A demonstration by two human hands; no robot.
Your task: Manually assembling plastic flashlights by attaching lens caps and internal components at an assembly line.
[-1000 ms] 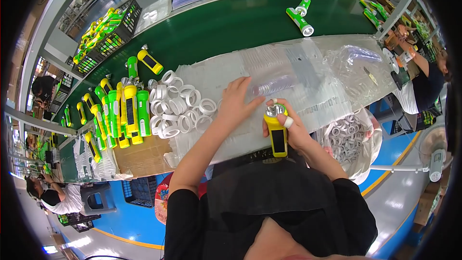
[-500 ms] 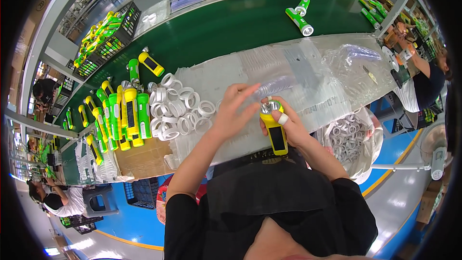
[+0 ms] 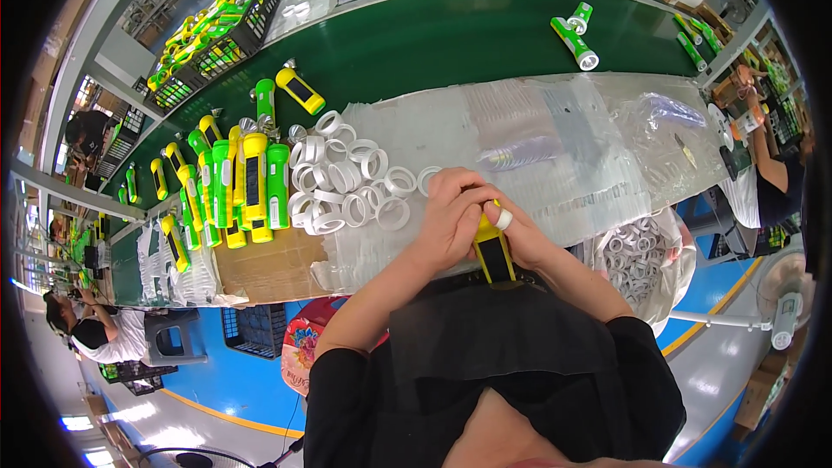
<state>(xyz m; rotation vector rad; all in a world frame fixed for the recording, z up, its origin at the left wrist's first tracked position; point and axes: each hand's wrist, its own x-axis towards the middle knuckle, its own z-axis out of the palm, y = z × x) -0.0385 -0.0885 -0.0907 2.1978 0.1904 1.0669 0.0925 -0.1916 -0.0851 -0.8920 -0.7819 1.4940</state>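
Observation:
A yellow flashlight with a dark panel stands upright in front of my chest, gripped by my right hand from the right. My left hand closes over its top end, hiding the head. One finger of my right hand wears a white wrap. Just left of my hands lies a heap of white plastic rings on clear plastic sheeting.
Rows of yellow and green flashlights lie on cardboard at the left. A green conveyor belt runs behind, carrying more flashlights. A bag of white rings hangs at the right. Other people work at far left and far right.
My left hand has moved from the sheeting onto the top of the flashlight and now covers its head. The right hand keeps its hold.

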